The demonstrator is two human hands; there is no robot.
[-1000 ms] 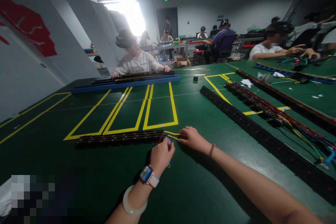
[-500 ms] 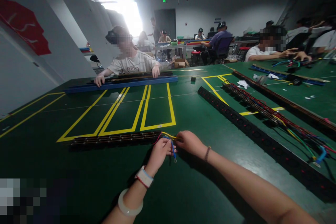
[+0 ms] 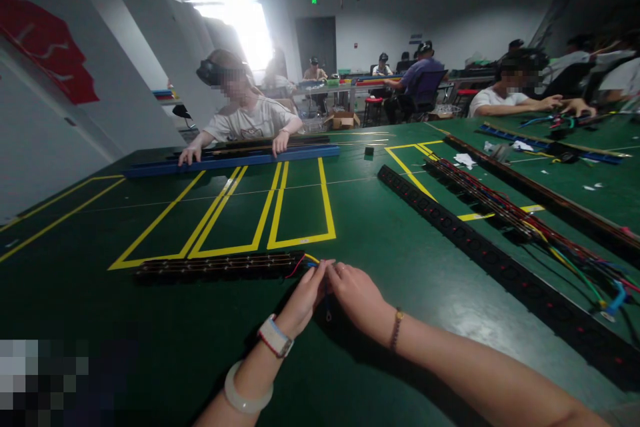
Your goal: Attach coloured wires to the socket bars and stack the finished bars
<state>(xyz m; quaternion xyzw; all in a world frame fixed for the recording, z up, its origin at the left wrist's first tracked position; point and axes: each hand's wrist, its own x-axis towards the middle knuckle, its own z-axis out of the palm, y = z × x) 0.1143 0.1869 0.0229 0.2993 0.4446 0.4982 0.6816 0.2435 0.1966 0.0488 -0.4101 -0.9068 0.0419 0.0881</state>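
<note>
A short black socket strip (image 3: pixel 220 265) lies on the green table (image 3: pixel 350 360) just below the yellow tape boxes. Red, yellow and blue wires (image 3: pixel 309 262) stick out of its right end. My left hand (image 3: pixel 305 300), with a watch and a pale bangle on the wrist, pinches these wires at their tips. My right hand (image 3: pixel 357 297) meets it there, fingers closed on the same wire bundle. A small ring terminal (image 3: pixel 329 314) hangs below the two hands.
A long black socket strip (image 3: pixel 480 247) runs diagonally on the right, with a wired strip (image 3: pixel 505 210) beyond it. A blue rail (image 3: pixel 230 159) lies at the far edge under another person's hands (image 3: pixel 190 156). Other people sit at tables behind.
My right hand has moved left and back from the yellow wire to meet my left hand. Both hands now pinch the wire ends together. The person opposite has shifted their hands along the blue rail.
</note>
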